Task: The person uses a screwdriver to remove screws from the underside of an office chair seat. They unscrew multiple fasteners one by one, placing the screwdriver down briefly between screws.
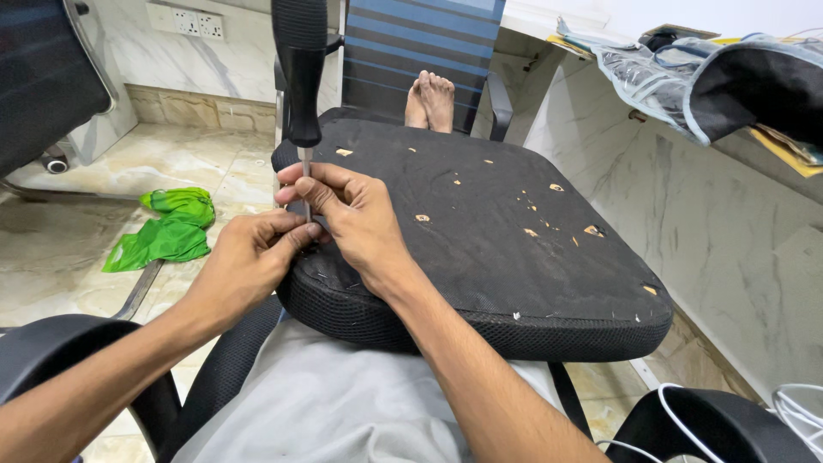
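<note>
A black seat cushion [480, 231] lies across the person's lap, its mesh fabric torn in small spots that show tan foam beneath, and everything else is best placed from it. At the cushion's near-left edge, a screwdriver [300, 77] with a black ribbed handle stands upright, its thin metal shaft pointing down into the seam where both hands meet. The right hand [356, 214] rests on top of the cushion, fingers curled and pinched around the lower shaft. The left hand [249, 257] comes in from beyond the cushion's left edge, thumb and fingertips closed tight against the same spot, just touching the right hand; the tip itself is hidden between the fingers. The handle rises free above both hands, with neither gripping it. Past the cushion's far edge, a pair of bare feet [430, 101] rests against a blue striped chair back [420, 43]. On the floor to the cushion's left lies a crumpled green bag [167, 227].
</note>
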